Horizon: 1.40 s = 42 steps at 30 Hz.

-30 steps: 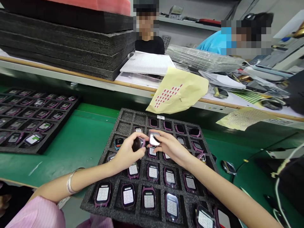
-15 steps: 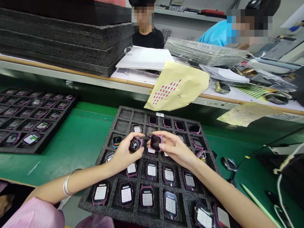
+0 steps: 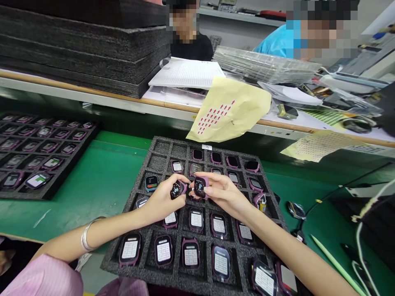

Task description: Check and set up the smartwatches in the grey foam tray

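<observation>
A black foam tray [image 3: 154, 162] with square pockets lies on the green belt in front of me. Most pockets hold purple watch bodies with lit screens. My left hand [image 3: 160, 201] pinches one purple watch body [image 3: 177, 189] above the tray's middle. My right hand [image 3: 224, 194] grips a second purple watch body [image 3: 200, 187] right beside it, screens facing me. The two watch bodies almost touch. A blue watch body [image 3: 151, 183] sits in a pocket to the left of my left hand.
A second foam tray [image 3: 46, 191] of watch bodies lies at the left on the green belt [image 3: 101, 181]. A stack of foam sheets [image 3: 83, 45], papers and a yellow sheet [image 3: 231, 111] sit on the raised shelf behind. Two people sit across. Cables and a loose part [image 3: 295, 209] lie at the right.
Both hands have turned their watch bodies and lowered them slightly toward the tray. The right one, bright a second ago, now shows a dark screen.
</observation>
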Motion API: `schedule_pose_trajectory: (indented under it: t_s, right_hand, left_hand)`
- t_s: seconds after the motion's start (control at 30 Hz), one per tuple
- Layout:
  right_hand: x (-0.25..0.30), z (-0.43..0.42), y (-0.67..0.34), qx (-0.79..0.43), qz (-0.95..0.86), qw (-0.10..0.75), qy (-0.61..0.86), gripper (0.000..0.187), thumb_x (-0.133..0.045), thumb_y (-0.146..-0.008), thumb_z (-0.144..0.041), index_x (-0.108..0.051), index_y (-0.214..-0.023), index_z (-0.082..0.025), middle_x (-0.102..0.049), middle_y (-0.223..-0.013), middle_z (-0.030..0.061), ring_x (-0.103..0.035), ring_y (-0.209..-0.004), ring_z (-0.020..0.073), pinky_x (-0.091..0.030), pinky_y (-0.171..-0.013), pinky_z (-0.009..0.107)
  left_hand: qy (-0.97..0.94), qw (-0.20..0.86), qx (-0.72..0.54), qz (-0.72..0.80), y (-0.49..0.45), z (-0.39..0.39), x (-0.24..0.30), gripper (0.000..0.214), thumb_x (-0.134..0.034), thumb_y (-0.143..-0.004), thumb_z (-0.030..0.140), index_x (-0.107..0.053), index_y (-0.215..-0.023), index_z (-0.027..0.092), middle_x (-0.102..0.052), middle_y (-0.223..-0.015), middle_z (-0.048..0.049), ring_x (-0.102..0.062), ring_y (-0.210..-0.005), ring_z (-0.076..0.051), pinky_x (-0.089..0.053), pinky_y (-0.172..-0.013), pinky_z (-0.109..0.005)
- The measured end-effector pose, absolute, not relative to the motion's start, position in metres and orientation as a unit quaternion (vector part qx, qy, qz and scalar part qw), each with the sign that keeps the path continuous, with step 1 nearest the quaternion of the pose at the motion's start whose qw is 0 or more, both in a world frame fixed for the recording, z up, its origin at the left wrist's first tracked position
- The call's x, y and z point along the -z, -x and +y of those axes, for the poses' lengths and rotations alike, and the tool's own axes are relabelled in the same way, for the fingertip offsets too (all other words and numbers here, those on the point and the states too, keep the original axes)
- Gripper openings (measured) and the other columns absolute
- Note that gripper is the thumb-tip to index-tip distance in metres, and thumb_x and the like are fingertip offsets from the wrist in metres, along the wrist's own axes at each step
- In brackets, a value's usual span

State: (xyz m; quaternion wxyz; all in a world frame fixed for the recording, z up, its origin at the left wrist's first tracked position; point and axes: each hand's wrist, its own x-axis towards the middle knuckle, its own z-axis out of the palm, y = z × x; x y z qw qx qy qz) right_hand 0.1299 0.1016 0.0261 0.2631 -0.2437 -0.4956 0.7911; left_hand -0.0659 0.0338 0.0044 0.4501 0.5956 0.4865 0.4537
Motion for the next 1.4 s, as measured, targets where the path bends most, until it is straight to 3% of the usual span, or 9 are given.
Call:
schedule_pose_trajectory:
  t_s: [0.37,0.67,0.87,1.1,1.4]
  right_hand:
    - [-0.031,0.104,-0.133,-0.752,-0.54,0.255,0.278,0.037,-0.073,-0.079,-0.019,-0.066,-0.115,-0.021,-0.072,-0.102,0.0066,-0.069,-0.089,0.0169,-0.049,-0.085,0.028]
    - [-0.039,0.1,-0.135,-0.737,-0.556,0.259,0.284,0.036,-0.074,-0.077,-0.021,-0.067,-0.113,-0.02,-0.072,-0.1,0.0078,-0.069,-0.088,0.0203,-0.05,-0.084,0.034]
    - [-0.036,0.1,-0.135,-0.746,-0.548,0.247,0.288,0.039,-0.074,-0.078,-0.023,-0.066,-0.116,-0.02,-0.072,-0.099,0.0078,-0.069,-0.086,0.0213,-0.049,-0.083,0.035]
    - [-0.036,0.101,-0.135,-0.725,-0.558,0.262,0.308,0.035,-0.074,-0.078,-0.023,-0.068,-0.112,-0.02,-0.073,-0.097,0.0071,-0.068,-0.085,0.0201,-0.049,-0.08,0.032]
    - [-0.036,0.101,-0.136,-0.726,-0.561,0.255,0.304,0.038,-0.075,-0.077,-0.025,-0.067,-0.114,-0.02,-0.072,-0.099,0.0083,-0.068,-0.09,0.0223,-0.048,-0.086,0.036]
  left_hand:
    - [-0.601,0.427,-0.455,0.499,0.069,0.038,-0.008,0.03,-0.051,-0.074,0.009,-0.053,-0.103,0.018,-0.058,-0.093,-0.0017,-0.054,-0.089,-0.016,-0.042,-0.083,-0.027]
    - [-0.612,0.429,-0.451,0.487,0.069,0.035,-0.009,0.029,-0.051,-0.074,0.01,-0.054,-0.1,0.019,-0.052,-0.082,0.0015,-0.051,-0.076,-0.014,-0.041,-0.07,-0.024]
    - [-0.59,0.451,-0.456,0.491,0.069,0.036,-0.006,0.033,-0.053,-0.079,0.016,-0.052,-0.112,0.021,-0.055,-0.087,0.0003,-0.053,-0.069,-0.013,-0.045,-0.067,-0.025]
    - [-0.604,0.425,-0.448,0.504,0.069,0.037,-0.008,0.029,-0.053,-0.074,0.011,-0.056,-0.102,0.019,-0.056,-0.085,0.0003,-0.054,-0.075,-0.014,-0.045,-0.072,-0.026]
    - [-0.57,0.468,-0.452,0.501,0.069,0.037,-0.011,0.027,-0.051,-0.078,0.013,-0.05,-0.105,0.02,-0.047,-0.078,0.0038,-0.037,-0.047,-0.005,-0.033,-0.043,-0.018]
